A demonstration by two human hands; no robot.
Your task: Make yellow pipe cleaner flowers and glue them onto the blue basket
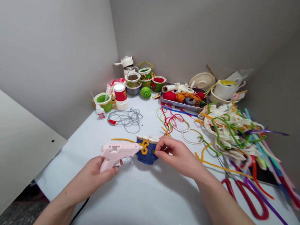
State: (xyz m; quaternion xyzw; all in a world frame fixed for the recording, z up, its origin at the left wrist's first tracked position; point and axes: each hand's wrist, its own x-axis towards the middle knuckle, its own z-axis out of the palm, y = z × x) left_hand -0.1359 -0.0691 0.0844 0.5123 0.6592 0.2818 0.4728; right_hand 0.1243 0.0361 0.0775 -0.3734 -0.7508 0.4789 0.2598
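Note:
My left hand (107, 172) is wrapped round the handle of a pale pink glue gun (119, 151). The gun's nozzle points right, at a yellow looped bow (144, 147) on the front of a small blue cup (146, 158) with a whitish rim. At the cup's right side is my right hand (173, 153), thumb and forefinger pinched on a small green piece (154, 152) against or just in front of the wall. Whether those fingers also steady the cup is hard to see. A yellow pipe cleaner (122, 139) lies behind the gun.
Red-handled scissors (252, 202) and a tangled heap of lace and pipe cleaners (224, 129) lie at right. Behind stand a yarn tray (181, 105) and decorated pots (133, 81). Grey cord (127, 118) and a glue bottle (100, 112) are at left. A black cable (78, 212) hangs below the gun.

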